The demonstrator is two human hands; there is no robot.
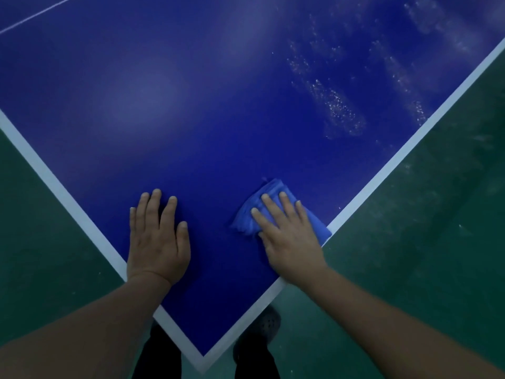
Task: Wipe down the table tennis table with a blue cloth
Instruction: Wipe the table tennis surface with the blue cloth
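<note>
Standing at the corner of the table tennis table [207, 119], a person shows dark trouser legs and what may be a perforated shoe [269, 322] on the green floor [423, 242]. The left hand [157, 239] rests flat, fingers straight, on the blue top. The right hand [287, 236] presses straight fingers on the folded blue cloth [266, 191] beside the white edge line [410, 143]. Whitish speckled smears [338, 108] lie farther right

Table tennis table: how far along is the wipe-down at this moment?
Early to midway, judging by the surface. The near corner of the table looks clean and even. In hand: the right hand presses the blue cloth flat near the right white edge line, while the left hand rests flat on the top. Left: whitish speckled smears farther up on the right side remain unwiped.
</note>
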